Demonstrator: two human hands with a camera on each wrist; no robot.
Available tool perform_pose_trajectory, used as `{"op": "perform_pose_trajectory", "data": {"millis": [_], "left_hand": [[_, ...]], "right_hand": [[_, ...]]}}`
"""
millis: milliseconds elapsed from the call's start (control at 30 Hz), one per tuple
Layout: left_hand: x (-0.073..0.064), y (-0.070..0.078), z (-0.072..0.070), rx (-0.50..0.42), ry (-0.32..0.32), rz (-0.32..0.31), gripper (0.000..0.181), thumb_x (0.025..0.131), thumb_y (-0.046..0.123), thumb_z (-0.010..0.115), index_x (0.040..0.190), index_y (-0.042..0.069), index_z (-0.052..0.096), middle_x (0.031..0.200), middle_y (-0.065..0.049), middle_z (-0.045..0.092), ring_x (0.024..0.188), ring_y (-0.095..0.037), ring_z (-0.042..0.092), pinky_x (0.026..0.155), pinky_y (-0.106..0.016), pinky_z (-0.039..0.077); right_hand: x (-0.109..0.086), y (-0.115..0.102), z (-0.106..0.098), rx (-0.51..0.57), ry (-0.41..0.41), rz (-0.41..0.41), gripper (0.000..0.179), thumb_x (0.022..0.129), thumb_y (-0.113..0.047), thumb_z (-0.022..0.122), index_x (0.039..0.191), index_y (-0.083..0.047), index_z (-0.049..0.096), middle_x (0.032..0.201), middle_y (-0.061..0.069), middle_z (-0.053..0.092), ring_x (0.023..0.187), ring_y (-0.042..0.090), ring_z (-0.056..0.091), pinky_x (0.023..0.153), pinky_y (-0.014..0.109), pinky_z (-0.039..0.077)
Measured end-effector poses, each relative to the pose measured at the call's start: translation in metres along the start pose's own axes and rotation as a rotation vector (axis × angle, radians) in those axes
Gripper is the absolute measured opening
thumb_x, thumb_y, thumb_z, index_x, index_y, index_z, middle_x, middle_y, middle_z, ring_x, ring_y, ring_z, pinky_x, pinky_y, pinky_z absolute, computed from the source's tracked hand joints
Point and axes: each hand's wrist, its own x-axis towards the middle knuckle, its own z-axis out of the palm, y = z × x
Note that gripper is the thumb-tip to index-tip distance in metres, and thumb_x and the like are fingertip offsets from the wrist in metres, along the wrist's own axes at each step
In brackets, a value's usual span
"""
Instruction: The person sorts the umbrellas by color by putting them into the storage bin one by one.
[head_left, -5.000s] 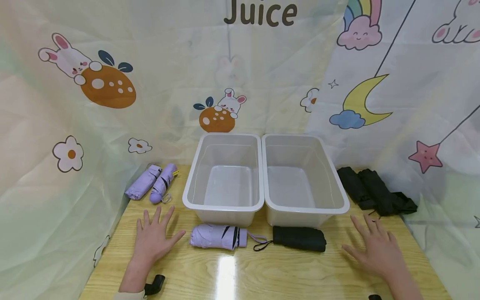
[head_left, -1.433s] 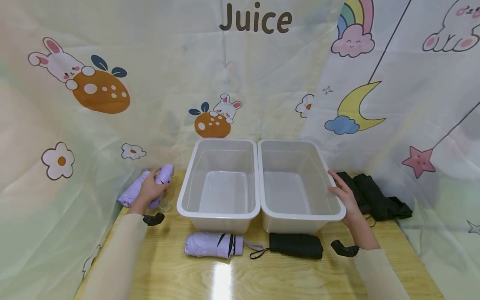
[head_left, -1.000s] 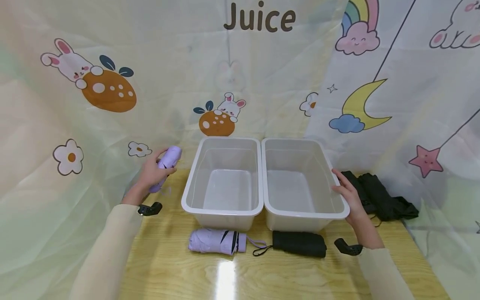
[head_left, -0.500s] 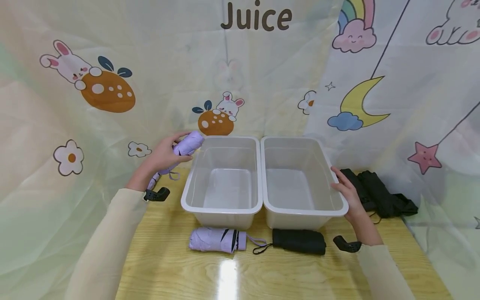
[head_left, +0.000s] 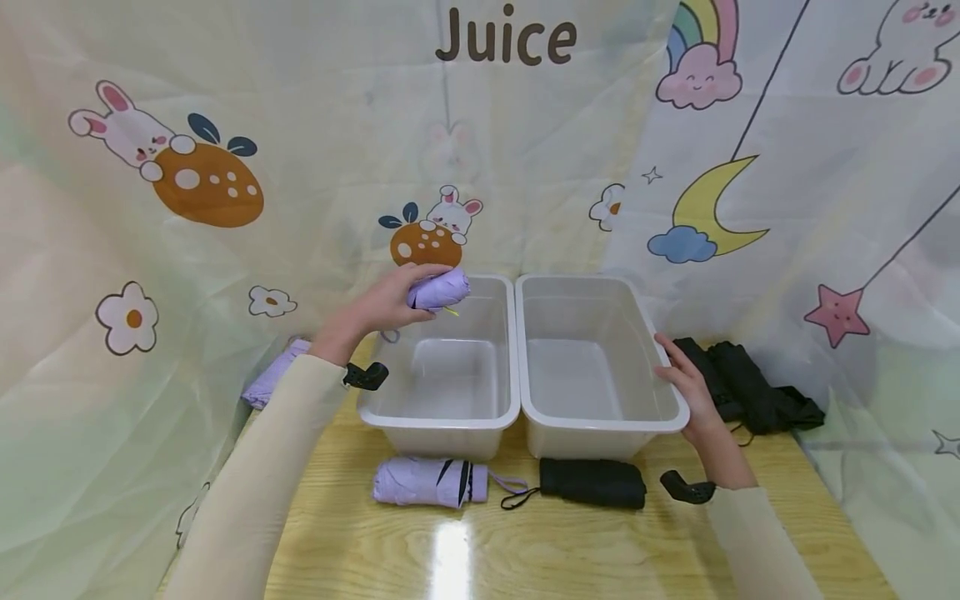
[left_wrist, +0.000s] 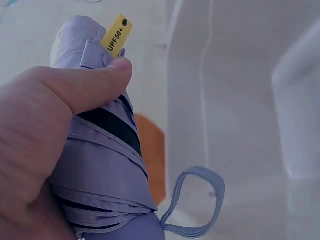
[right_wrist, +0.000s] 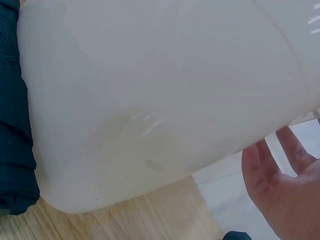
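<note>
My left hand (head_left: 386, 302) grips a folded lilac umbrella (head_left: 442, 289) over the back left of the left white bin (head_left: 442, 422). In the left wrist view, my thumb lies across the umbrella's (left_wrist: 100, 150) wrapped cloth, near a yellow tag (left_wrist: 119, 35); its wrist loop (left_wrist: 218, 200) hangs free. My right hand (head_left: 696, 396) holds the right rim of the right white bin (head_left: 603, 426), fingertips over the edge. From the right wrist, that hand (right_wrist: 285, 195) shows at the bin's (right_wrist: 150, 90) rim. Both bin floors look bare.
A lilac umbrella (head_left: 423, 482) and a black umbrella (head_left: 592, 483) lie in front of the bins. Another lilac umbrella (head_left: 273, 375) is partly behind my left arm. Black folded umbrellas (head_left: 750, 383) lie right of the bins. A printed curtain (head_left: 525, 150) stands behind the table (head_left: 525, 550).
My left hand took one lilac umbrella from the back left, lifted it and carried it right, over the left bin. My right hand moved onto the right bin's rim and has stayed there.
</note>
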Motion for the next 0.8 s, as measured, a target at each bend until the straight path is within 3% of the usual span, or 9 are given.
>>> {"op": "perform_pose_trajectory", "data": {"millis": [133, 300, 400, 667, 800], "left_hand": [[0.011, 0.002, 0.013, 0.055, -0.043, -0.021, 0.073, 0.081, 0.015, 0.08, 0.145, 0.025, 0.046, 0.124, -0.009, 0.052, 0.107, -0.025, 0.048, 0.089, -0.044, 0.045], [0.019, -0.003, 0.032, 0.148, -0.06, 0.033, 0.073, 0.08, 0.013, 0.08, 0.145, 0.022, 0.047, 0.134, -0.008, 0.052, 0.115, -0.026, 0.048, 0.095, -0.045, 0.042], [0.025, -0.007, 0.044, 0.182, -0.082, 0.029, 0.073, 0.08, 0.014, 0.08, 0.144, 0.023, 0.047, 0.135, -0.007, 0.052, 0.115, -0.026, 0.047, 0.095, -0.045, 0.042], [0.035, -0.016, 0.07, 0.216, -0.171, -0.058, 0.073, 0.079, 0.023, 0.083, 0.144, 0.031, 0.049, 0.126, -0.005, 0.054, 0.107, -0.022, 0.049, 0.092, -0.042, 0.043], [0.038, -0.023, 0.081, 0.151, -0.2, -0.072, 0.074, 0.076, 0.023, 0.085, 0.142, 0.029, 0.051, 0.126, -0.006, 0.054, 0.107, -0.023, 0.048, 0.093, -0.039, 0.043]], "right_hand": [[0.0, -0.001, 0.0, 0.007, 0.003, 0.004, 0.057, 0.104, -0.008, 0.043, 0.156, -0.019, 0.023, 0.141, -0.001, 0.037, 0.111, 0.016, 0.049, 0.082, 0.03, 0.053], [0.0, 0.0, 0.001, 0.016, 0.008, 0.022, 0.058, 0.104, -0.008, 0.042, 0.157, -0.018, 0.019, 0.138, -0.003, 0.039, 0.111, 0.016, 0.051, 0.082, 0.031, 0.053], [0.0, -0.002, 0.001, 0.016, 0.017, 0.022, 0.059, 0.104, -0.008, 0.043, 0.157, -0.016, 0.018, 0.138, -0.002, 0.04, 0.109, 0.015, 0.053, 0.081, 0.031, 0.053], [-0.002, -0.002, 0.002, 0.015, -0.003, 0.01, 0.057, 0.104, -0.007, 0.04, 0.157, -0.018, 0.019, 0.141, 0.0, 0.037, 0.11, 0.016, 0.053, 0.082, 0.033, 0.053], [-0.003, 0.0, 0.002, 0.013, -0.009, 0.002, 0.057, 0.105, -0.007, 0.039, 0.157, -0.017, 0.019, 0.144, 0.002, 0.034, 0.112, 0.017, 0.051, 0.084, 0.034, 0.053]]}}
